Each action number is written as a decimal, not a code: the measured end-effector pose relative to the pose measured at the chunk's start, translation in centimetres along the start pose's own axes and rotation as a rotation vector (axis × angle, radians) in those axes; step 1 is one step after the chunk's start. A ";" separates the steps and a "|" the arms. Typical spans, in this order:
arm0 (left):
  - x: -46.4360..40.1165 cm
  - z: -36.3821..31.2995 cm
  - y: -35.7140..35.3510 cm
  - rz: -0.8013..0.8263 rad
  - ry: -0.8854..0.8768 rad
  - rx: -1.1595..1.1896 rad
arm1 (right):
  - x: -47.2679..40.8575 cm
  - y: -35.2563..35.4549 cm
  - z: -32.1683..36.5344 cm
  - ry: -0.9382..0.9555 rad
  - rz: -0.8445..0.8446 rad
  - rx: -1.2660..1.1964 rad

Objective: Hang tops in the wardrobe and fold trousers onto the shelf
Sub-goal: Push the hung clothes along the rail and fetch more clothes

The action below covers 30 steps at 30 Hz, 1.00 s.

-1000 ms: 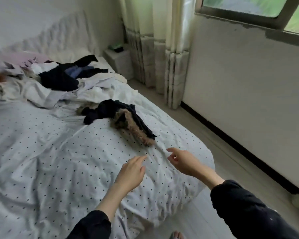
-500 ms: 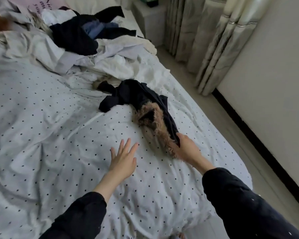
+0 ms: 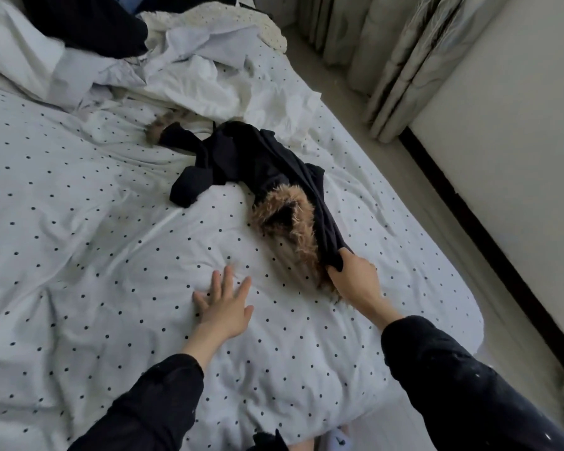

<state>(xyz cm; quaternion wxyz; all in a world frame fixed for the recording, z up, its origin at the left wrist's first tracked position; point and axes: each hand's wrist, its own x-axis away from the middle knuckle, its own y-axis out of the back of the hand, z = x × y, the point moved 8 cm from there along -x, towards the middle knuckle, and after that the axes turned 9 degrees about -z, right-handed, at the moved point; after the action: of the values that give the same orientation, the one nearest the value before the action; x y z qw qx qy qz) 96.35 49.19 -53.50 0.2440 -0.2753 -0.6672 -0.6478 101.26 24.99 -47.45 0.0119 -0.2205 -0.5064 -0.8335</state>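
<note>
I observe my right hand point(image 3: 355, 276) gripping the black fur-trimmed garment point(image 3: 261, 167) at its near end; my left hand point(image 3: 223, 307) rests flat, fingers spread, on the dotted bedcover point(image 3: 79, 255).

A second ago both hands hovered above the bed, holding nothing. Now the right hand point(image 3: 355, 278) has reached the black fur-trimmed garment point(image 3: 267, 177), its fingers point(image 3: 334, 273) clamped on the near hem, while the left hand point(image 3: 223, 309) has dropped flat onto the dotted duvet point(image 3: 79, 255) beside it.
</note>
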 end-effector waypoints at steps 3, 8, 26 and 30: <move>0.0 -0.2 0.4 0.008 0.015 -0.005 | 1.6 0.4 -0.4 0.005 -0.022 -0.047; 0.8 -1.3 3.0 -0.099 0.013 0.116 | 3.4 3.5 -1.1 0.046 -0.102 -0.158; 13.5 -18.6 8.7 -0.603 -0.566 0.190 | 16.3 12.4 -9.2 0.246 -0.194 -0.315; 16.6 -25.2 8.3 -0.613 -0.811 0.078 | 19.9 15.1 -12.2 0.276 -0.261 -0.271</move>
<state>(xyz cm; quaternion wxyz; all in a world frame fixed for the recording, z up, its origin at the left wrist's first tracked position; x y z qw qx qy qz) 89.10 24.96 -35.03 -0.2255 -0.2869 -0.7821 -0.5052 82.65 11.37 -31.98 -0.0565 -0.0369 -0.4078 -0.9106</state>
